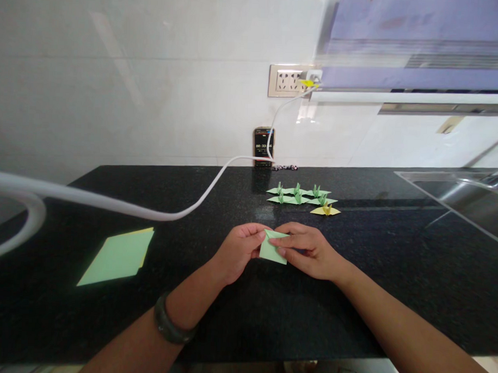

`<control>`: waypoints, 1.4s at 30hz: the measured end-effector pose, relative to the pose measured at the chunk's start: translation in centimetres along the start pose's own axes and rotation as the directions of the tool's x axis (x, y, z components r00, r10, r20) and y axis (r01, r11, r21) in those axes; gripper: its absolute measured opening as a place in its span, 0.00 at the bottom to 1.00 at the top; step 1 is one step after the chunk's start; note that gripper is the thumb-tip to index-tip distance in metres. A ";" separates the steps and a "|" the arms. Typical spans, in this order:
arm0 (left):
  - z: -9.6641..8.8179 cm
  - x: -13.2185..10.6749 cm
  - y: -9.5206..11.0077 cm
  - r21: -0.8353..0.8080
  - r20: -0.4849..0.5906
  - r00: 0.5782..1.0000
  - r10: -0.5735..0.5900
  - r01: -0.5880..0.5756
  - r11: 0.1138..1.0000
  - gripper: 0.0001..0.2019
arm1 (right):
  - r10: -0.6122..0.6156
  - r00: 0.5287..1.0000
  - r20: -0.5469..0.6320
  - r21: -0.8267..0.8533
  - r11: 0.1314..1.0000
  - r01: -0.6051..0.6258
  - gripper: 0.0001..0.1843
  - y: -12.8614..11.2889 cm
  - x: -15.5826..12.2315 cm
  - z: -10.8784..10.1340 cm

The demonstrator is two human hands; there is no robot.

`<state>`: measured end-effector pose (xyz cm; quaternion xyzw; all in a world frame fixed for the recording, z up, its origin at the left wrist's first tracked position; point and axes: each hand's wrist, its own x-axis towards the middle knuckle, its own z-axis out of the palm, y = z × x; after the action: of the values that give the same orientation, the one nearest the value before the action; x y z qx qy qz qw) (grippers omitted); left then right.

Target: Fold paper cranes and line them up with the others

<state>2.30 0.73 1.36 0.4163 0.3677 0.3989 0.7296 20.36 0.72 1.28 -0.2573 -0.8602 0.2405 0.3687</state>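
A small folded sheet of light green paper is held between my two hands above the dark counter. My left hand pinches its upper left edge between thumb and fingers. From the other side my right hand grips it, fingers lying over the front of the paper near its middle and right edge. Beyond my hands stand several green paper cranes in two rows. A yellow paper crane sits just in front of them on the right.
A stack of green and yellow paper sheets lies at the left. A white cable crosses the view from the wall socket. A phone showing a timer leans on the wall. At the right is a sink.
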 end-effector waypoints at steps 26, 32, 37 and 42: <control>0.1 0.1 -0.2 0.027 -0.033 0.999 0.033 -0.033 0.999 0.13 | -0.025 0.967 -0.252 -0.154 0.988 -0.015 0.10 0.6 -0.3 1.0; 0.1 0.1 -0.1 0.035 -0.051 0.998 0.034 -0.032 0.999 0.13 | -0.039 0.955 -0.293 -0.173 0.985 -0.013 0.12 0.6 -0.3 1.2; 0.2 0.1 -0.3 0.060 -0.069 0.995 0.066 -0.062 0.996 0.12 | 0.024 0.917 -0.398 -0.218 0.969 -0.120 0.07 0.3 0.0 1.4; 0.2 0.1 -0.6 0.071 -0.083 0.993 0.081 -0.076 0.995 0.11 | 0.069 0.907 -0.415 -0.224 0.959 -0.175 0.03 0.3 0.0 1.5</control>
<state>2.70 0.60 0.91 0.4372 0.3954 0.4322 0.6824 19.27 0.58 0.19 -0.4004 -0.7716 0.0921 0.4856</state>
